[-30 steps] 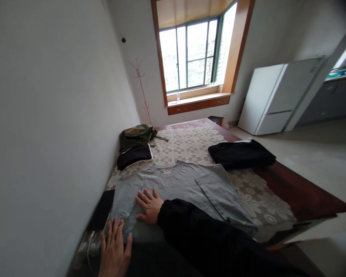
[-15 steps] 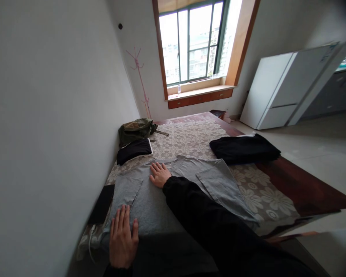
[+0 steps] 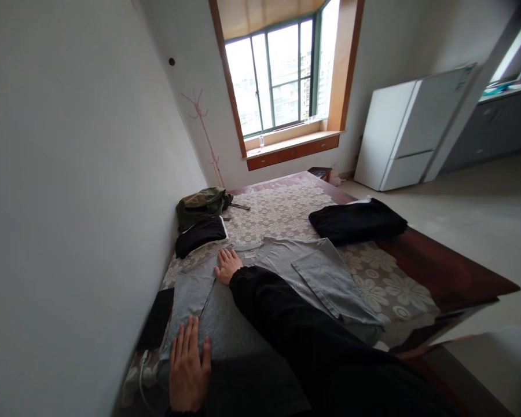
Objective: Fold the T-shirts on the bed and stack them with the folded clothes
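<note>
A grey T-shirt [image 3: 238, 313] lies spread out on the table, its collar towards the window and its sleeves out to both sides. My left hand [image 3: 190, 365] rests flat near the shirt's left edge, below the left sleeve, fingers stretched out. Farther up, my right hand [image 3: 228, 266] lies flat on the cloth just left of the collar, its fingers open. My right forearm, in a black sleeve, crosses over the shirt and hides part of its middle. Neither hand holds anything.
A patterned tablecloth [image 3: 273, 211] covers much of the dark red table [image 3: 451, 266]. Folded black clothes [image 3: 358, 221] lie at right, and a smaller dark folded stack [image 3: 201, 236] at left beside a green backpack [image 3: 202, 205]. A black flat object [image 3: 156, 318] with a white cable lies by the wall.
My right hand has slid a little to the left across the shirt, away from the collar. My left hand stays flat near the left edge. The camera view has shifted slightly.
</note>
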